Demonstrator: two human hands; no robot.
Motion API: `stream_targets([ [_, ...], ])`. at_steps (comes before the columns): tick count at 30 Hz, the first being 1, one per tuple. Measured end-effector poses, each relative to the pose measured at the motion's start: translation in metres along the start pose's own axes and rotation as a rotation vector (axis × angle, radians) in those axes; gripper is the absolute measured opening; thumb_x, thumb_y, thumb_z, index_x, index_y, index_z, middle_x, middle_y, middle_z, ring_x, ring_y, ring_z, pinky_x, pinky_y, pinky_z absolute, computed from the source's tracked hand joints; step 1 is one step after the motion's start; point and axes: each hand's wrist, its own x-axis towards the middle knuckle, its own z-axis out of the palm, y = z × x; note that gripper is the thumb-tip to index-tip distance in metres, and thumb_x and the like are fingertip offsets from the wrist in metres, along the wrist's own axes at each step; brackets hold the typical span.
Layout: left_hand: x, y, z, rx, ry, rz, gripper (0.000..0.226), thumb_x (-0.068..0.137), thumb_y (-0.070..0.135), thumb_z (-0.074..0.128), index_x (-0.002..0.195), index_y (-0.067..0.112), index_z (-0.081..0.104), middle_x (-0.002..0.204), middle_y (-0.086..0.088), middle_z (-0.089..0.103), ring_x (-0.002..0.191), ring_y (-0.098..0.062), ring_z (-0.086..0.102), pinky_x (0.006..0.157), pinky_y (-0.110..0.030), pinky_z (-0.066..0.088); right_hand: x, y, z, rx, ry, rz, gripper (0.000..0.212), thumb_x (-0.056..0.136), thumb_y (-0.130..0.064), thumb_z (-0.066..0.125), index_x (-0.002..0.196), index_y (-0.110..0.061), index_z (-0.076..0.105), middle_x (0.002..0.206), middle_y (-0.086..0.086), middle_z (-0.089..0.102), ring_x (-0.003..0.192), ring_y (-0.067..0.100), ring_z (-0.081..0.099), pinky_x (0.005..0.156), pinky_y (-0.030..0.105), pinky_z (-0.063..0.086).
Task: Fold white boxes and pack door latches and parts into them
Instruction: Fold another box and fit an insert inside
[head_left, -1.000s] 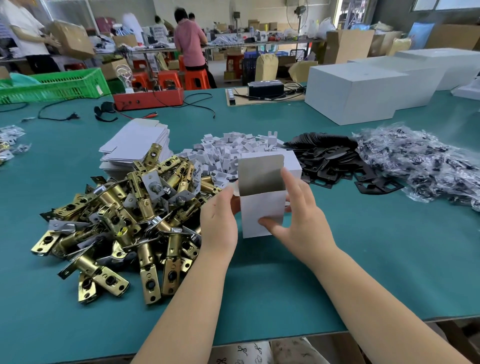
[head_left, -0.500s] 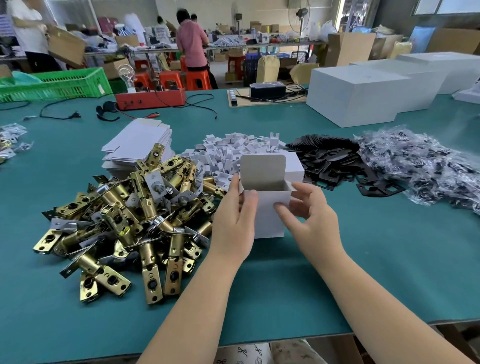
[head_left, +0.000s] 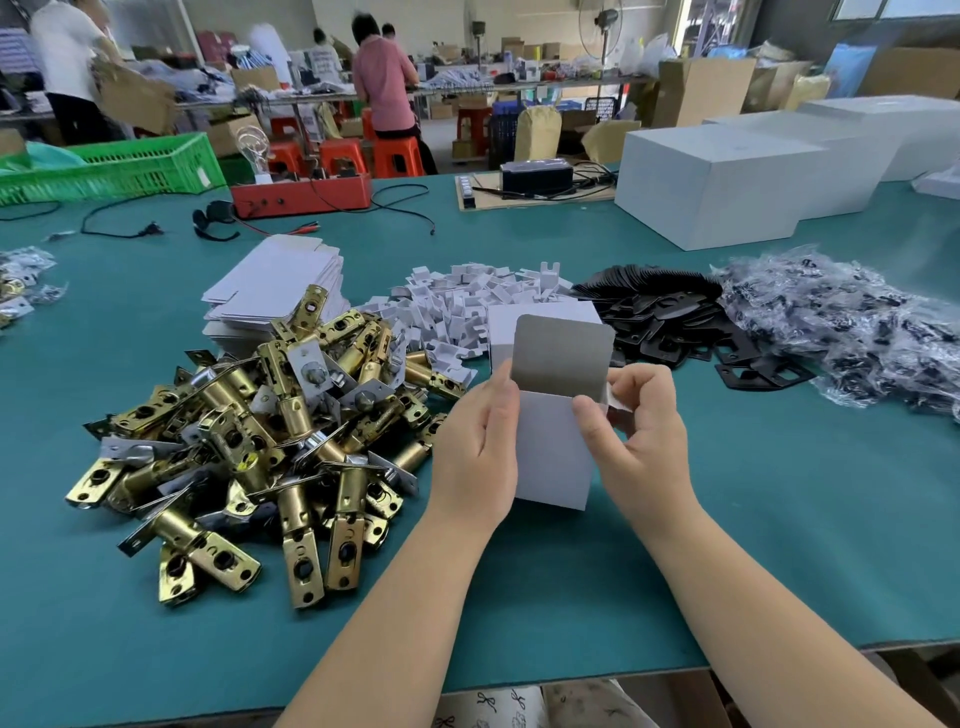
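Note:
A small white box stands upright on the green table, its grey-lined top flap raised. My left hand holds the box's left side. My right hand grips the right side, thumb on the front face and fingers pinching the right side flap. A second folded white box stands just behind it. To the left lies a heap of brass door latches. A stack of flat white box blanks sits behind the latches.
White card inserts are piled behind the box, black plates to their right, bagged parts further right. Large white cartons stand at the back right, a red device and green crate at the back left. People work beyond the table.
The box has come nearer to me and away from the second box. My right hand moved from the front of the box to its right side flap.

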Motion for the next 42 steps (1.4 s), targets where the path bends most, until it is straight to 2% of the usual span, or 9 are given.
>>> stream_targets([
  [6,-0.0005,0.0037,-0.0062,-0.081,0.058,0.022,0.044,0.097,0.029,0.042,0.055,0.027,0.058,0.054,0.000,0.047,0.055,-0.023,0.039,0.055,-0.037,0.034,-0.0012,-0.0043,-0.0022,-0.023,-0.092,-0.092,0.043,0.081,-0.037,0.053,0.119,-0.054,0.041,0.105,-0.021,0.057,0.094,0.010,0.060,0.081,0.012,0.044],
  [12,-0.0006,0.0044,-0.0043,-0.136,0.026,0.022,0.036,0.094,0.027,0.037,0.094,0.020,0.072,0.085,0.001,0.071,0.080,-0.019,0.065,0.068,-0.040,0.052,-0.0021,-0.0042,-0.0036,-0.057,-0.085,-0.085,0.054,0.081,-0.028,0.061,0.125,-0.048,0.038,0.101,0.014,0.060,0.091,0.007,0.052,0.081,0.002,0.039],
  [15,0.0008,0.0026,-0.0051,-0.139,0.029,-0.010,0.042,0.092,0.033,0.036,0.132,0.040,0.048,0.114,0.023,0.066,0.105,0.001,0.062,0.087,-0.029,0.054,0.0002,-0.0052,-0.0043,-0.062,-0.117,-0.032,0.051,0.081,-0.029,0.060,0.123,-0.050,0.040,0.110,-0.011,0.059,0.090,0.007,0.059,0.081,0.008,0.044],
  [18,0.0013,0.0030,-0.0049,-0.143,-0.010,-0.009,0.044,0.093,0.034,0.035,0.133,0.050,0.044,0.127,0.016,0.061,0.118,-0.005,0.057,0.101,-0.043,0.048,0.0005,-0.0045,-0.0049,-0.094,-0.110,-0.018,0.045,0.079,-0.036,0.060,0.121,-0.045,0.045,0.106,-0.042,0.057,0.093,-0.011,0.058,0.082,0.008,0.045],
  [21,0.0014,0.0030,-0.0037,-0.076,0.003,0.011,0.039,0.092,0.038,0.032,0.126,0.046,0.048,0.137,0.016,0.047,0.128,0.006,0.042,0.113,-0.037,0.035,0.0023,-0.0027,-0.0049,-0.139,-0.048,-0.020,0.044,0.076,-0.047,0.052,0.118,-0.032,0.055,0.108,-0.025,0.057,0.100,-0.008,0.053,0.082,0.021,0.048],
  [27,0.0029,-0.0009,-0.0049,0.087,-0.004,0.108,0.037,0.094,0.045,0.023,0.122,0.050,0.045,0.135,0.035,0.037,0.135,0.009,0.028,0.114,-0.019,0.020,0.0061,0.0002,-0.0039,-0.212,-0.059,-0.072,0.045,0.081,-0.048,0.048,0.111,-0.017,0.061,0.105,-0.011,0.044,0.100,-0.010,0.041,0.085,0.003,0.031],
  [33,0.0021,-0.0011,-0.0040,0.112,-0.080,0.064,0.043,0.088,0.063,0.020,0.112,0.041,0.049,0.106,0.038,0.049,0.114,0.002,0.041,0.096,-0.013,0.032,0.0067,-0.0006,-0.0052,-0.148,-0.170,0.047,0.021,0.081,-0.058,0.045,0.090,-0.040,0.052,0.083,-0.012,0.058,0.081,0.004,0.051,0.069,0.014,0.038],
  [37,0.0018,-0.0005,-0.0033,-0.007,-0.180,0.046,0.023,0.097,0.045,0.040,0.106,0.026,0.047,0.066,0.025,0.056,0.059,0.002,0.045,0.058,-0.010,0.035,0.0061,-0.0021,-0.0050,-0.053,-0.173,0.087,0.021,0.080,-0.057,0.053,0.095,-0.043,0.055,0.091,-0.016,0.062,0.081,-0.001,0.056,0.071,0.010,0.043],
  [42,0.0011,-0.0009,-0.0018,-0.020,-0.175,0.068,0.018,0.097,0.043,0.038,0.102,0.027,0.045,0.061,0.026,0.056,0.053,0.003,0.045,0.051,-0.008,0.034,0.0054,-0.0028,-0.0069,0.000,-0.173,0.086,0.020,0.083,-0.041,0.062,0.103,-0.044,0.059,0.093,-0.024,0.064,0.088,0.007,0.059,0.080,0.018,0.046],
])
